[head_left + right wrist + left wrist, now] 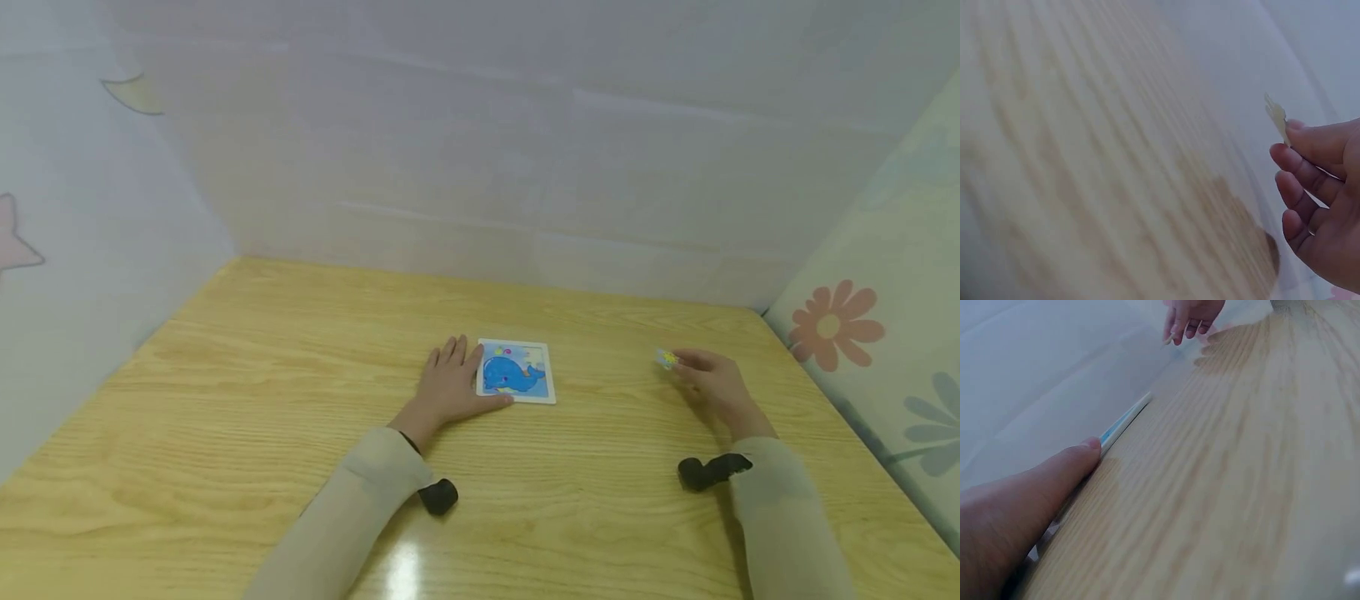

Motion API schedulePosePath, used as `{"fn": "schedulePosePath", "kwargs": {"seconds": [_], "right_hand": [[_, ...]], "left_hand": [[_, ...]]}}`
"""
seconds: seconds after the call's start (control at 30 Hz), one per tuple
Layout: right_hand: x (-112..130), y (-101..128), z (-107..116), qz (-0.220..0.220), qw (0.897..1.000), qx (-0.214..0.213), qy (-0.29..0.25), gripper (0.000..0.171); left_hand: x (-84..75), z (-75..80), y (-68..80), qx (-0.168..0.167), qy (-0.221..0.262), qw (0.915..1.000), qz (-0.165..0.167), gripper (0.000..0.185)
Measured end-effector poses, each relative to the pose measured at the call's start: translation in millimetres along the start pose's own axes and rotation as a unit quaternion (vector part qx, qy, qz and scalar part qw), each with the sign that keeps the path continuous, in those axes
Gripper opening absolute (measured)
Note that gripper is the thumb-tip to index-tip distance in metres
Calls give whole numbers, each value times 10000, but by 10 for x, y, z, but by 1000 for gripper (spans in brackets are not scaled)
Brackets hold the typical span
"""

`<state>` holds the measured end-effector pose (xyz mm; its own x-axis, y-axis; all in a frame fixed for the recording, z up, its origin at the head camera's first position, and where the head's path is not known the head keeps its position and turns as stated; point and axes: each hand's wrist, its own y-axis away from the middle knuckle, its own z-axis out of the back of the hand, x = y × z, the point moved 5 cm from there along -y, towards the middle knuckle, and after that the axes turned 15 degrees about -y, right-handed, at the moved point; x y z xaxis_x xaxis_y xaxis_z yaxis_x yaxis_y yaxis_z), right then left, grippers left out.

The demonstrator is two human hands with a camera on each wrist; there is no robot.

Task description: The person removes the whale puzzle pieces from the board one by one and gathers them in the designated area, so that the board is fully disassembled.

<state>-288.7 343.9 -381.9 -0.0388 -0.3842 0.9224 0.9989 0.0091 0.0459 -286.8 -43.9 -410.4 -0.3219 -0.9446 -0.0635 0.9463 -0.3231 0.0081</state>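
Whale puzzle board [517,372], blue on white, left hand [448,385] flat beside it, right hand [712,379] grip pinching small yellowish piece [665,358]

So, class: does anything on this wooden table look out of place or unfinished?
One piece is out of the whale puzzle: the right hand pinches a small puzzle piece above the table, well to the right of the board. The left hand rests flat against the board's left edge. Nothing looks spilled or damaged.

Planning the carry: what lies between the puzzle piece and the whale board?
Only bare table lies between the puzzle piece and whale board, head view.
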Motion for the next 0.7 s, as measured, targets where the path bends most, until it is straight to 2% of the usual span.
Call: {"fn": "schedulePosePath", "kwargs": {"seconds": [0.1,0.27,0.33,0.53,0.7], "right_hand": [[-38,8,9,-139,9999,-46,77,56],[-152,7,13,-583,9978,-90,-318,59],[-181,-3,17,-622,9975,-69,-314,60],[-172,-45,15,-343,9990,59,293,56],[-156,-90,8,-33,9971,-23,760,49]], "left_hand": [[1,23,13,5,42,10000,-33,100],[2,46,21,17,81,9999,-87,99],[7,44,17,19,75,9999,-98,99],[10,37,8,91,27,9999,-110,99],[3,37,14,143,81,9998,-136,98]]}}
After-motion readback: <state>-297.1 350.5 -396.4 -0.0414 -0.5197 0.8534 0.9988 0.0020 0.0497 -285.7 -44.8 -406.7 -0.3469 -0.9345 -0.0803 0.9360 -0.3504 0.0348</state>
